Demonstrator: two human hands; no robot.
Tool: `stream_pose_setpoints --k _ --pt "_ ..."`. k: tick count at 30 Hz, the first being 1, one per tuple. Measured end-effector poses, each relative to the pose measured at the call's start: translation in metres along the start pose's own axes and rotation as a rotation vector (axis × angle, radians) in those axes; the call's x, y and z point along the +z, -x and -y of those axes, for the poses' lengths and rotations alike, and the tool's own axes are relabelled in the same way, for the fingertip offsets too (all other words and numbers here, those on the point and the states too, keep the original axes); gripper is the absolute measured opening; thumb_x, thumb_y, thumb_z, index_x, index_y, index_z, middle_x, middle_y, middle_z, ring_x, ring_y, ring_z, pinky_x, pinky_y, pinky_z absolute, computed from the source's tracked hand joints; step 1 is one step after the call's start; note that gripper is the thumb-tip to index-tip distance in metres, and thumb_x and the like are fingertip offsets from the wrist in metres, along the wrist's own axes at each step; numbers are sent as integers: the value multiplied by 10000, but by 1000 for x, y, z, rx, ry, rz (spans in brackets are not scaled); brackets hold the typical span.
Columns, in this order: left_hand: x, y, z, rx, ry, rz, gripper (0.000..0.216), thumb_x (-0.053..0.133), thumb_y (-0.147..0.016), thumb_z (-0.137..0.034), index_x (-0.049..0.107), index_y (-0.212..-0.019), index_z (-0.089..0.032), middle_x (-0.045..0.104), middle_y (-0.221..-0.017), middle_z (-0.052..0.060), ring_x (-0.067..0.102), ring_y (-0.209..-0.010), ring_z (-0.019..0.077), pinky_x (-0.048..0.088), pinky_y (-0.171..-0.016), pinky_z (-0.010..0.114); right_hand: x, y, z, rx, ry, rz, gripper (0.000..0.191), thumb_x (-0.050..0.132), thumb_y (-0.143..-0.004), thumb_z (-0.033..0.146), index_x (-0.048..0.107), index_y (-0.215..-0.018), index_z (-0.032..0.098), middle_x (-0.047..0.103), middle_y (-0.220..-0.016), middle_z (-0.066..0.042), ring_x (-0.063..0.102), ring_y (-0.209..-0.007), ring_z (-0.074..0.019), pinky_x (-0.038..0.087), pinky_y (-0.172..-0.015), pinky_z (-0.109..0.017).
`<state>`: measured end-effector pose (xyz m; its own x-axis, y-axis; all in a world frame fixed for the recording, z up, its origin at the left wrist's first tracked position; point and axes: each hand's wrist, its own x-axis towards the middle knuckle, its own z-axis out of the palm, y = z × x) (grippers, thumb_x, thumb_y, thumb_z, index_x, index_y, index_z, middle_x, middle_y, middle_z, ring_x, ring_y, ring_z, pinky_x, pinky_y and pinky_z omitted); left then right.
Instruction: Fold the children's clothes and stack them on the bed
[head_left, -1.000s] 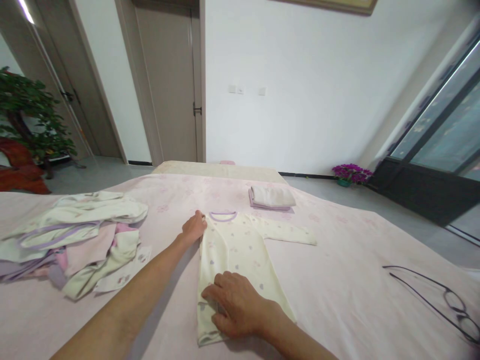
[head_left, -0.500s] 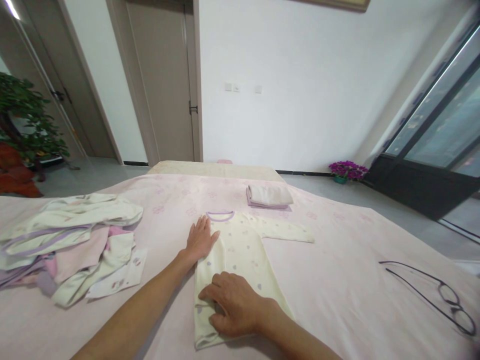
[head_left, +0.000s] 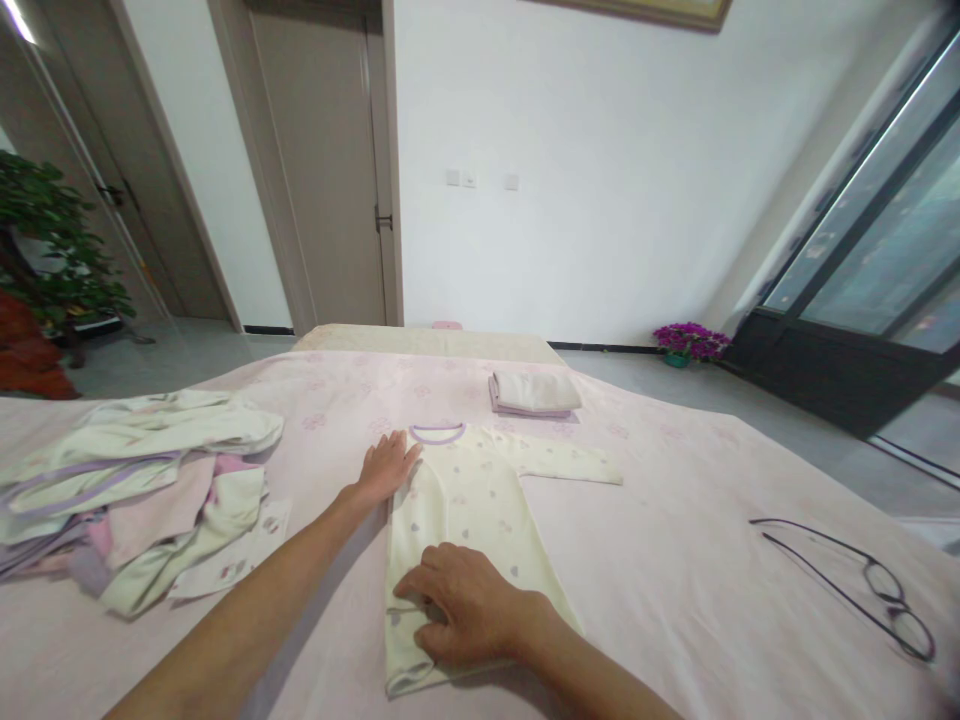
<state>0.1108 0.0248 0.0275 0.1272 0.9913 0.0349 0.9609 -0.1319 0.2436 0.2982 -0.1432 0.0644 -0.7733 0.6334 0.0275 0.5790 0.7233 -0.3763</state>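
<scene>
A small pale yellow baby shirt point(head_left: 480, 505) with a lilac neckline lies flat on the pink bedspread point(head_left: 675, 560). Its left side is folded in; its right sleeve stretches out to the right. My left hand point(head_left: 386, 467) rests open and flat on the shirt's upper left edge, just below the neckline. My right hand point(head_left: 461, 605) presses palm down on the lower part of the shirt, fingers slightly bent, holding nothing.
A heap of unfolded baby clothes point(head_left: 142, 490) lies at the left. A folded garment point(head_left: 534, 393) sits beyond the shirt. Black-rimmed glasses point(head_left: 862, 575) lie at the right. Doors, a potted plant point(head_left: 45, 250) and purple flowers point(head_left: 690, 342) stand beyond the bed.
My left hand went from curled fingers at the shoulder to lying flat on the shirt's upper left edge. My right hand stayed pressed on the lower part.
</scene>
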Motion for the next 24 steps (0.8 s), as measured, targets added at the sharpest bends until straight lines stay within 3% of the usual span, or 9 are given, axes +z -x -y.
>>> stream_pose_setpoints --k 4,8,12,18,21,24 --pt "-9 24 -18 169 86 -78 555 268 -1016 -425 411 -1462 -126 359 -1574 161 256 -1489 269 198 -1206 421 -1 -1 0 -2 -9 -6 473 638 -764 338 603 -1225 241 618 -985 -40 552 -911 -215 409 -788 -302" --pt "3 59 -36 327 220 -28 549 329 -1004 -404 428 -1465 -123 450 -1523 141 405 -1420 222 319 -1171 326 1 -2 -1 -36 -21 -17 461 643 -759 326 612 -1209 232 635 -1018 -48 559 -937 -224 417 -826 -310" --pt "25 79 -35 381 116 -27 548 360 -988 -407 432 -1465 -148 396 -1559 123 297 -1475 237 250 -1215 420 -1 -1 1 -45 -36 -29 446 634 -758 305 627 -1195 218 638 -1111 -69 567 -987 -231 425 -842 -308" --pt "36 85 -27 432 -35 -67 610 424 -963 -432 378 -1506 -158 294 -1605 119 224 -1500 254 210 -1227 455 -13 3 5 -6 -199 28 411 555 -750 180 700 -1130 242 719 -916 -5 612 -769 -159 425 -723 -241" --pt "32 88 -30 451 -67 -60 609 401 -973 -412 368 -1513 -133 275 -1609 135 205 -1505 257 211 -1225 455 -21 2 -2 43 -265 -94 425 508 -731 108 729 -1068 242 732 -906 6 617 -743 -138 420 -702 -224" --pt "27 92 -34 461 -70 -79 594 379 -984 -399 376 -1506 -113 277 -1605 150 207 -1503 269 229 -1216 473 -28 1 -27 165 -270 -280 362 502 -755 105 746 -995 223 725 -857 -5 618 -739 -137 426 -703 -228"
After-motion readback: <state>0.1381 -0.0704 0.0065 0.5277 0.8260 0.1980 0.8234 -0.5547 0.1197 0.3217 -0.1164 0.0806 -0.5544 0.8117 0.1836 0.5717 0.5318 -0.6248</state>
